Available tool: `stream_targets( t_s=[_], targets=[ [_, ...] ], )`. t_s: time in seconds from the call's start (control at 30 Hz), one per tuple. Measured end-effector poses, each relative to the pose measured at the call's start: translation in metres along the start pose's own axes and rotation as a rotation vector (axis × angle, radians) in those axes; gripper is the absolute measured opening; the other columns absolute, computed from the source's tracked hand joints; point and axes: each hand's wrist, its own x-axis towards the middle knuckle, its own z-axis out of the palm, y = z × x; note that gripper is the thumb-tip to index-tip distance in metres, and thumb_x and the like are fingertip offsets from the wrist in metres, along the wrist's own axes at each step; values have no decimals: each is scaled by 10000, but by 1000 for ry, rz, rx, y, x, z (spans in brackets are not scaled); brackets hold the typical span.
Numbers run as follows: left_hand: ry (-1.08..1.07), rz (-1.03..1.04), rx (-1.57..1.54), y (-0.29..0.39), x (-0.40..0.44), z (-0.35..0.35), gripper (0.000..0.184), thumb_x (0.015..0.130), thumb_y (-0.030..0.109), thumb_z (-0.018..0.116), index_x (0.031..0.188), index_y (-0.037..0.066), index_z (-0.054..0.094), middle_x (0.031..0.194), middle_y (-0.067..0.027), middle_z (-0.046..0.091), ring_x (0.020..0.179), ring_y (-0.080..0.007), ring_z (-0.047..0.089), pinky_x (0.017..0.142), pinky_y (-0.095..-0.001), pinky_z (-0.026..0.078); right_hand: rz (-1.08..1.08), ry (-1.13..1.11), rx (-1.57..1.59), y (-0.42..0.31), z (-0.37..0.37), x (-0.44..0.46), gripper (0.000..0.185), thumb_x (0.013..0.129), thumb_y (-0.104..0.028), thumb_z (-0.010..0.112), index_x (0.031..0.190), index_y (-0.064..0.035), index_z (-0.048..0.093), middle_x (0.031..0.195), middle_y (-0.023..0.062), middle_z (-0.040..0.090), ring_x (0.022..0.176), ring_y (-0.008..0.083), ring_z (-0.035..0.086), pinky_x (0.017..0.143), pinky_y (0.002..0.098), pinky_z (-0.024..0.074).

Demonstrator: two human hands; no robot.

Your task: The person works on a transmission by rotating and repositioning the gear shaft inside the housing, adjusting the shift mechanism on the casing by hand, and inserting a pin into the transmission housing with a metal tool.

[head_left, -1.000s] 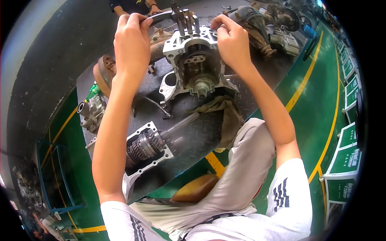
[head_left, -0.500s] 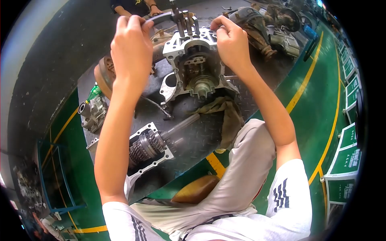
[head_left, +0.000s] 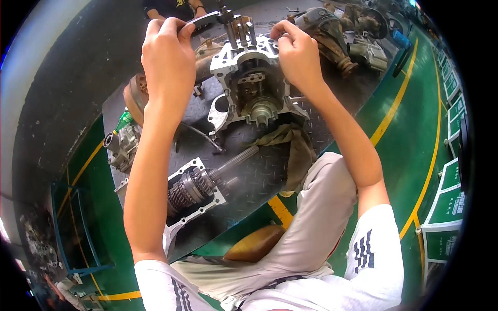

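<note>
A curved metal bar (head_left: 205, 19) runs from dark upright rods and bolts (head_left: 239, 31) atop an aluminium housing (head_left: 223, 61). My left hand (head_left: 168, 57) is closed on the bar's left end, its thumb and fingers pinched together. My right hand (head_left: 299, 54) rests at the housing's upper right edge with curled fingers; what they hold, if anything, is hidden. Inside the housing's opening sits a round splined part (head_left: 262, 111). Below left, a second housing (head_left: 196, 213) holds a gear shaft (head_left: 189, 191).
The dark metal table (head_left: 249, 181) bears a brown cloth (head_left: 298, 155), a small metal unit (head_left: 123, 147) at left and rusty axle parts (head_left: 332, 46) at the back right. A co-worker's arms (head_left: 197, 8) show at the top. A yellow seat (head_left: 255, 243) is below.
My left hand and the bar's left end dipped slightly, then rose again. My right hand stays at the housing's upper right edge.
</note>
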Motion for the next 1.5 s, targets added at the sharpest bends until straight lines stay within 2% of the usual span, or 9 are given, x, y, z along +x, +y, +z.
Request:
stream_targets(
  t_s=[0.23,0.3,0.53,0.6,0.77,1.0,1.13,1.27,1.5],
  targets=[
    [8,-16,-15,-3,-1,3,171,975,135,680,963,-30,722,985,-193,657,844,-406,671,749,-465,528,-52,27,0,3,2,0,180,919,-109,506,946,-60,677,686,183,638,641,358,634,662,423,502],
    [-8,5,-8,-10,3,7,197,970,147,694,1001,-44,728,980,-175,691,835,-349,687,772,-401,534,-38,15,-10,2,1,0,182,918,-108,505,946,-59,678,690,182,641,640,364,631,660,424,502],
    [23,62,-88,-27,6,19,198,975,156,691,998,-39,723,946,-167,671,811,-344,660,766,-405,518,-51,20,-3,3,2,1,184,913,-102,503,944,-57,679,677,182,631,629,354,626,649,422,498],
    [-14,40,-134,-29,7,20,168,976,152,677,956,-10,719,969,-180,650,854,-397,647,759,-456,509,-43,25,8,1,2,1,190,915,-102,498,939,-52,679,671,187,624,626,351,627,644,418,493],
    [34,-46,-134,-14,-1,14,167,957,157,697,949,-9,720,977,-183,656,847,-401,656,756,-467,517,-84,53,25,2,4,2,179,883,-92,511,932,-36,674,660,191,609,628,356,627,627,411,479],
    [-70,-80,-34,17,-6,-11,205,980,157,660,927,-41,646,1055,-209,621,834,-428,677,720,-485,552,-53,23,20,1,2,2,163,880,-77,507,941,-34,651,613,186,560,549,322,586,582,413,451],
    [-121,-48,71,33,-7,-19,256,979,226,660,912,-20,632,978,-187,659,792,-402,699,697,-469,569,-57,13,45,1,1,1,170,879,-73,505,953,-25,650,597,173,553,534,308,572,578,409,444],
    [-256,-149,172,53,-8,-20,291,1000,297,618,904,22,636,790,-181,708,741,-390,721,672,-460,580,-39,6,44,0,2,1,178,881,-72,504,968,-17,649,594,159,565,534,301,572,582,407,447],
    [-266,-262,84,67,-8,-16,314,974,286,620,1053,6,738,803,-233,727,785,-410,725,746,-478,570,-32,-13,34,-3,-2,0,183,886,-77,501,975,-14,648,623,173,605,564,306,617,595,408,469]
  ],
)
